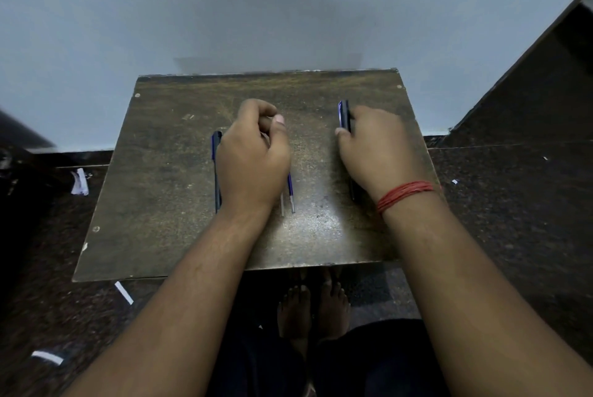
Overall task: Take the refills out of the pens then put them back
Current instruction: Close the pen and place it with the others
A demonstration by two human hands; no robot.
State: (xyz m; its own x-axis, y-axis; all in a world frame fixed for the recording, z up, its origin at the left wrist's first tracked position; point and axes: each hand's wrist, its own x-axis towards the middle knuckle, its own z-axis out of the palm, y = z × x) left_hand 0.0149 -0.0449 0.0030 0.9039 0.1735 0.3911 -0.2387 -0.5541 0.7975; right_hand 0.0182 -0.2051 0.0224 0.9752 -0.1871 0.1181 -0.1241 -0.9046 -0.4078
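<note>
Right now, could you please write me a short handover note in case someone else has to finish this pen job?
Left hand: curled over the upper ends of two refills lying on the table; whether its grip has closed on them cannot be told.
Right hand: fingers wrapped around a dark pen, its far end showing past the fingers.
A second pen lies on the table left of the left hand.
Done: two refills appear to be out.
Left: put the refills back into the pens.
</note>
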